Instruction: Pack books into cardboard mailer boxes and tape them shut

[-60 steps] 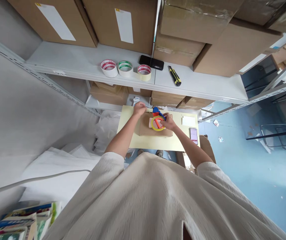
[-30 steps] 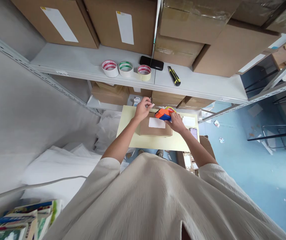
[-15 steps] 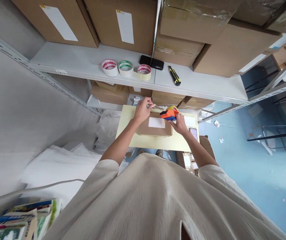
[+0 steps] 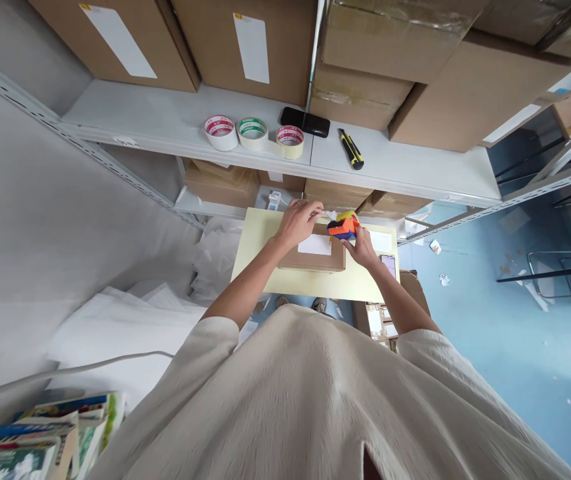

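A closed cardboard box with a white label lies on a pale yellow tabletop. My right hand grips an orange and blue tape dispenser, which carries a yellow tape roll, over the box's right end. Above the box's far left side is my left hand, its fingers pinched together and pointing at the dispenser. Something small and whitish shows by those fingertips; I cannot make out what they hold.
Three tape rolls, a black phone-like object and a utility knife rest on the grey shelf beyond. Large cartons stand behind them. A phone lies at the table's right edge. White foam sheets are piled at left.
My left hand has moved right, toward the dispenser. My right hand has shifted the tape dispenser slightly right and turned it a little. The box stays in place.
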`<state>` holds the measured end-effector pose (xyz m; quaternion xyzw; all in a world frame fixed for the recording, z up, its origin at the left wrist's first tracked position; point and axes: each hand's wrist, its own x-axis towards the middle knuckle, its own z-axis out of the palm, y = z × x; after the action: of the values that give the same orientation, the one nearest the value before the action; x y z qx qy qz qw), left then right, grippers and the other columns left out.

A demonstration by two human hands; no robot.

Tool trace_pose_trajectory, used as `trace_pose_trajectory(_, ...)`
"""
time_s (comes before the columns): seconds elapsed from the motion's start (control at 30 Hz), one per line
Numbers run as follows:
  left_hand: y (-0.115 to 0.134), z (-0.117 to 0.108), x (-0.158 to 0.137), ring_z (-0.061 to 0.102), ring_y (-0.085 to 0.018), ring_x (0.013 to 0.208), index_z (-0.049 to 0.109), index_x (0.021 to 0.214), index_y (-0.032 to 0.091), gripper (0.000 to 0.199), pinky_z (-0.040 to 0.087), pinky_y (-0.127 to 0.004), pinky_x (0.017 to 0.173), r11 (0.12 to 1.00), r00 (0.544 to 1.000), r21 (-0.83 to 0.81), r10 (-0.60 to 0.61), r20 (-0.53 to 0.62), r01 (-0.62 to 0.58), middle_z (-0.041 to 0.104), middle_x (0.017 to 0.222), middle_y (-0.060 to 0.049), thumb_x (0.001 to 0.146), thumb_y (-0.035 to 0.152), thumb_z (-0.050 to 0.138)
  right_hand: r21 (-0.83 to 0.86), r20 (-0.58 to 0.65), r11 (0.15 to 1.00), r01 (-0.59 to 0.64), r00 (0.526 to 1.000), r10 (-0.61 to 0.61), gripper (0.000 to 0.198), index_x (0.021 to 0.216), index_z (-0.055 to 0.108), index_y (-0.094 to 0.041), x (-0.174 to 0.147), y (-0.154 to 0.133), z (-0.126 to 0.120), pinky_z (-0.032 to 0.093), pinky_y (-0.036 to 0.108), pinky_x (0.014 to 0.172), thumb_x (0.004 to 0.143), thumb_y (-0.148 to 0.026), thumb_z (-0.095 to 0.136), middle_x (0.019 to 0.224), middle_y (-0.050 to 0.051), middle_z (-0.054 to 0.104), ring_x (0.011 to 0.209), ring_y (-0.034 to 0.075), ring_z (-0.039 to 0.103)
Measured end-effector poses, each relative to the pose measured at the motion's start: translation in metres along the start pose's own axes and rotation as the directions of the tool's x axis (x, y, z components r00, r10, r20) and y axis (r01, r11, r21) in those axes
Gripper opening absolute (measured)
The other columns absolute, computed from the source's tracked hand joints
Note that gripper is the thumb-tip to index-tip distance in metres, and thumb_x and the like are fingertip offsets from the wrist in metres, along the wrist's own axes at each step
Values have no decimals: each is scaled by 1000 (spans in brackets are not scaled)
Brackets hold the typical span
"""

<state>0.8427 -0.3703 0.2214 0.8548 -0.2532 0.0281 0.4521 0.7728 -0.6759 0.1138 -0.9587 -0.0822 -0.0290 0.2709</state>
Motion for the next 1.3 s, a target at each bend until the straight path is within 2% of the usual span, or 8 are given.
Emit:
trace_pose_trajectory(0.33, 27, 6, 5, 77, -29, 114, 70, 124, 27, 20, 56, -44, 113, 998, 997, 2, 60, 45, -60, 82, 113, -7, 108, 16, 61, 1, 39, 1000, 20, 999, -20, 86, 171, 49, -19, 4, 2, -12, 49, 68, 116, 113, -82, 43, 153, 29, 66, 131, 48, 63)
trace_pose_trajectory(0.63, 44, 28, 18, 81, -25, 109, 64, 129, 27, 26, 58, -36, 102, 981, 994, -163, -108, 15, 109, 81, 111, -4, 106, 16, 72, -31, 48, 1000, 4, 999, -3, 85, 169, 49, -16, -1, 8, -16, 49, 69, 116, 113, -80, 46, 156, 31, 66, 135, 50, 62)
trace_pose_trajectory(0.8, 11, 28, 28, 78, -21, 101, 62, 136, 29, 43, 61, -34, 99, 932, 960, -270, -270, -70, 242, 80, 104, -1, 99, 12, 76, -16, 136, 1000, -7, 991, 9, 79, 166, 54, -16, -11, 1, -31, 51, 66, 117, 109, -70, 62, 152, 29, 72, 133, 49, 67)
trace_pose_trajectory(0.93, -37, -11, 49, 74, -16, 86, 60, 123, 29, 38, 63, -30, 91, 893, 857, -331, -409, -314, 305, 70, 89, 4, 96, 5, 72, -40, 253, 986, -160, 953, 165, 68, 152, 68, -21, -41, 5, -42, 58, 57, 107, 97, -58, 82, 124, 20, 84, 112, 43, 77)
trace_pose_trajectory(0.97, -48, -21, 54, 74, -15, 85, 60, 122, 29, 37, 63, -29, 90, 891, 853, -344, -409, -323, 297, 69, 88, 4, 97, 5, 72, -42, 261, 977, -210, 941, 213, 63, 145, 71, -23, -50, 7, -44, 60, 54, 101, 93, -56, 85, 117, 17, 85, 106, 41, 79)
trace_pose_trajectory(1.1, -68, -24, 55, 76, -16, 84, 62, 119, 27, 36, 63, -30, 89, 871, 882, -353, -427, -198, 342, 70, 86, 4, 94, 7, 78, 29, 243, 921, -388, 897, 370, 48, 122, 72, -24, -71, 9, -52, 59, 42, 76, 89, -57, 83, 97, 10, 83, 83, 32, 76)
trace_pose_trajectory(1.2, -59, 9, 36, 77, -19, 89, 66, 109, 26, 28, 63, -34, 93, 847, 890, -320, -456, -24, 426, 75, 91, 1, 91, 12, 81, 92, 227, 904, -418, 893, 389, 44, 114, 69, -26, -67, -2, -57, 56, 38, 72, 86, -57, 83, 93, 7, 81, 79, 28, 72)
trace_pose_trajectory(1.3, -45, 41, 17, 79, -20, 88, 65, 98, 25, 18, 62, -34, 88, 760, 831, -338, -522, 192, 555, 80, 95, -3, 96, 22, 82, 135, 227, 899, -416, 896, 381, 44, 109, 66, -27, -61, -21, -61, 53, 36, 70, 82, -58, 83, 88, 3, 77, 76, 25, 67)
